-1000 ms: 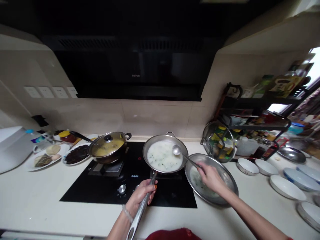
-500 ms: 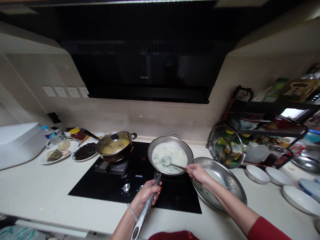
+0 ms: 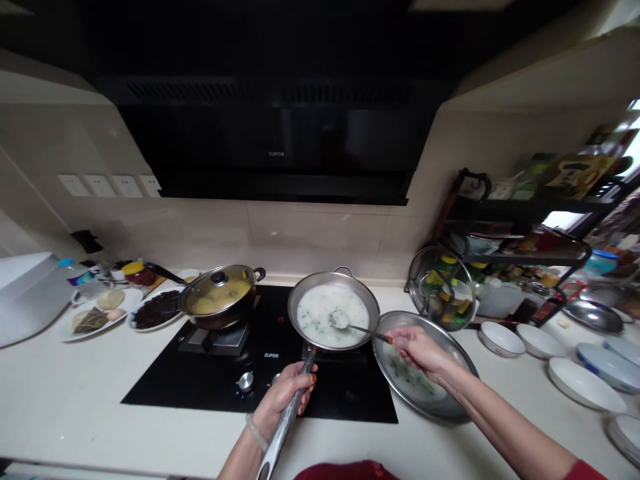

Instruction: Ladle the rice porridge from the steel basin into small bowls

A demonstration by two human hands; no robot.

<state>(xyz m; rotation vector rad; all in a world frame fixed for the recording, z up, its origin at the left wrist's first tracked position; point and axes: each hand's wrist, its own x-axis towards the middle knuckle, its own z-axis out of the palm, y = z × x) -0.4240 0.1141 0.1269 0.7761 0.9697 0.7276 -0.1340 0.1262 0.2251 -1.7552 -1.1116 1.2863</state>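
My left hand (image 3: 289, 393) is closed around the long metal handle of a frying pan (image 3: 376, 313) on the right side of the cooktop. White soup (image 3: 320, 303) with green bits fills much of that pan. My right hand (image 3: 415, 348) grips a ladle (image 3: 361, 329) by its handle; the bowl of the ladle rests at the soup's surface, right of the pan's middle. Under my right forearm sits a wide metal basin (image 3: 395, 387) holding some of the same white, green-flecked liquid. My arm hides part of it.
A lidded pan (image 3: 220, 300) with yellow contents stands on the left burner. Plates of food, such as the dark food (image 3: 157, 310), lie farther left. Several white bowls (image 3: 501, 339) stand at the right. Behind the basin, a glass lid (image 3: 443, 287) leans against a loaded rack (image 3: 525, 253).
My right hand has moved right, drawing the ladle from the pan's middle toward its right side. The view has turned slightly right. My left hand keeps its hold on the handle.
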